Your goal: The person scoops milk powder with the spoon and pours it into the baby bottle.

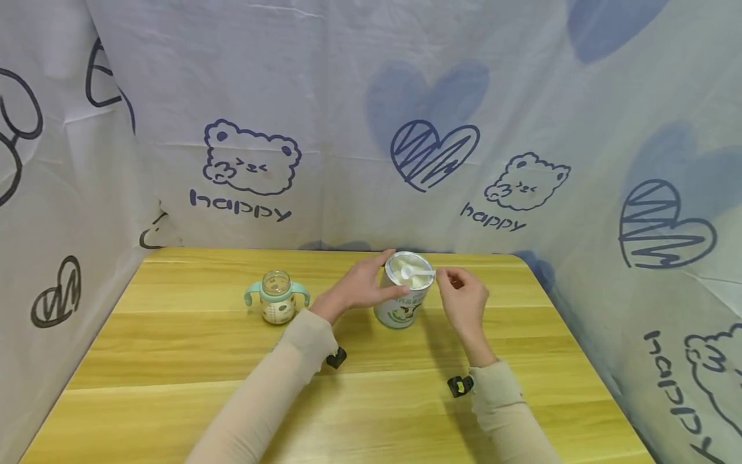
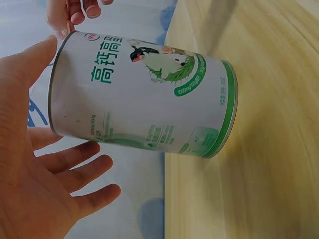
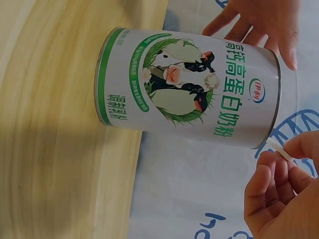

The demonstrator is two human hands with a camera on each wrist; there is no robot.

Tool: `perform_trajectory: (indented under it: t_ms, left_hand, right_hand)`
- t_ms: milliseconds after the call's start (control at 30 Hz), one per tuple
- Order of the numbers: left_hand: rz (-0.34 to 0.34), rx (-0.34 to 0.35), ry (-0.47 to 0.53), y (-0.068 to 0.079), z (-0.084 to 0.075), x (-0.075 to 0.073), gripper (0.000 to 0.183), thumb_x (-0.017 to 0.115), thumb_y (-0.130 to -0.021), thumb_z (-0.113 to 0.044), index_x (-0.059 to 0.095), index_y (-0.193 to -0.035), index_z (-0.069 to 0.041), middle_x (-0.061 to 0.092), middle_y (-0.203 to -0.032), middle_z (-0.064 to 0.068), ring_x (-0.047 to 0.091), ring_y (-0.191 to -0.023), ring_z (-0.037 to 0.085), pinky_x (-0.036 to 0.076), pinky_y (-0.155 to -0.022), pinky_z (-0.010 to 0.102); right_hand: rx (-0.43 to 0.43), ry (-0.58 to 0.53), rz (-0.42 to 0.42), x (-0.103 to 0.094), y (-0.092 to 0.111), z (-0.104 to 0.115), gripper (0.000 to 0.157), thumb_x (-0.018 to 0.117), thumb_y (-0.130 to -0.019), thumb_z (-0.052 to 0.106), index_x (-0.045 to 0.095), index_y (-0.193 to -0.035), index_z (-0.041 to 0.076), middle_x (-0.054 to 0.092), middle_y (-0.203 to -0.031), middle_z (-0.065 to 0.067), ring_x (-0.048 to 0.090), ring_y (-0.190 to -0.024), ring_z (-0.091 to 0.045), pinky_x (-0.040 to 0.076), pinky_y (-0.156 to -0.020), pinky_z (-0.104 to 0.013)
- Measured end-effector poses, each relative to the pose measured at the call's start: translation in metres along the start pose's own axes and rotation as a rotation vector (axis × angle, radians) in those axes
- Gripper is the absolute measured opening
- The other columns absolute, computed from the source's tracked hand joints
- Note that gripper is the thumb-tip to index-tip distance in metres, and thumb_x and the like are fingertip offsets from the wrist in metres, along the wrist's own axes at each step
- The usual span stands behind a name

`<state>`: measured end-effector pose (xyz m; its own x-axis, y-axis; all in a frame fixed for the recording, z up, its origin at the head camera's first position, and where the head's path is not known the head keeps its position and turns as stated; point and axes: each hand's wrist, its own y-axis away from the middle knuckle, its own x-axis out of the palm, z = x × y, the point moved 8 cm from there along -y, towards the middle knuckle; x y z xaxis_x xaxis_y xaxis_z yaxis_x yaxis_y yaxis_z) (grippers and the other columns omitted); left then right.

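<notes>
A white and green milk powder can [image 1: 400, 312] stands upright on the table, its top uncovered and pale powder [image 1: 418, 281] showing inside. My left hand [image 1: 364, 283] holds the can near its rim, thumb on the near side and fingers round the far side. In the right wrist view a cow picture faces out on the can [image 3: 184, 84]. My right hand [image 1: 464, 298] pinches the handle of a white scoop [image 1: 418, 272] between thumb and fingers. The scoop's bowl lies within the can's mouth; whether it touches the powder, I cannot tell.
Left of the can, a baby bottle [image 1: 278, 309] with two mint-green handles stands with its top uncovered. The wooden table [image 1: 371, 412] ends at a printed white cloth [image 1: 348, 129] behind. Similar cloth hangs at both sides.
</notes>
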<state>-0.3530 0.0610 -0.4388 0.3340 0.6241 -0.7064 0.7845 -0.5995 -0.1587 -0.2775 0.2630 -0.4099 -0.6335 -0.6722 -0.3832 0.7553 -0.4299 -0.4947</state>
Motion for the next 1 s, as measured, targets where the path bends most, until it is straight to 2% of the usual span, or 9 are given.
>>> perform_trajectory:
  t_ms: [300, 467, 667, 833, 1000]
  left_hand:
    - [-0.009, -0.014, 0.007, 0.000, 0.000, 0.007, 0.107, 0.069, -0.094, -0.063, 0.016, -0.170, -0.011, 0.030, -0.172, 0.018, 0.033, -0.158, 0.038, 0.033, -0.127, 0.056]
    - [-0.017, -0.015, 0.016, 0.000, -0.001, 0.008, 0.106, 0.069, -0.094, -0.063, 0.017, -0.170, -0.011, 0.031, -0.172, 0.018, 0.034, -0.157, 0.039, 0.034, -0.126, 0.057]
    - [-0.020, -0.035, 0.017, 0.000, 0.001, 0.010, 0.106, 0.069, -0.094, -0.064, 0.017, -0.170, -0.014, 0.035, -0.169, 0.021, 0.037, -0.156, 0.040, 0.037, -0.125, 0.058]
    - [-0.017, -0.043, 0.019, 0.000, 0.001, 0.010, 0.105, 0.069, -0.094, -0.065, 0.017, -0.170, -0.015, 0.036, -0.168, 0.021, 0.040, -0.154, 0.040, 0.039, -0.123, 0.059]
    - [-0.013, -0.038, 0.028, 0.001, 0.000, 0.009, 0.105, 0.069, -0.094, -0.064, 0.018, -0.170, -0.015, 0.037, -0.168, 0.021, 0.042, -0.152, 0.040, 0.041, -0.121, 0.059]
  right_hand:
    - [-0.156, 0.121, 0.015, 0.007, 0.002, 0.008, 0.017, 0.077, -0.094, 0.015, 0.081, -0.094, -0.001, 0.075, -0.085, -0.017, 0.070, -0.075, -0.029, 0.052, -0.066, -0.026]
    - [-0.213, 0.163, 0.045, 0.011, 0.002, 0.012, 0.017, 0.077, -0.094, 0.015, 0.082, -0.095, -0.001, 0.076, -0.085, -0.017, 0.070, -0.074, -0.030, 0.054, -0.064, -0.033]
    - [-0.259, 0.188, 0.082, 0.016, 0.002, 0.019, 0.017, 0.077, -0.093, 0.014, 0.082, -0.096, -0.002, 0.075, -0.082, -0.018, 0.069, -0.071, -0.030, 0.055, -0.063, -0.035]
    - [-0.268, 0.220, 0.114, 0.019, 0.001, 0.022, 0.018, 0.077, -0.094, 0.016, 0.082, -0.097, -0.001, 0.071, -0.077, -0.015, 0.063, -0.069, -0.027, 0.048, -0.063, -0.032]
    - [-0.295, 0.265, 0.182, 0.024, 0.000, 0.026, 0.019, 0.075, -0.096, 0.017, 0.083, -0.098, 0.000, 0.066, -0.067, -0.012, 0.053, -0.060, -0.022, 0.041, -0.058, -0.031]
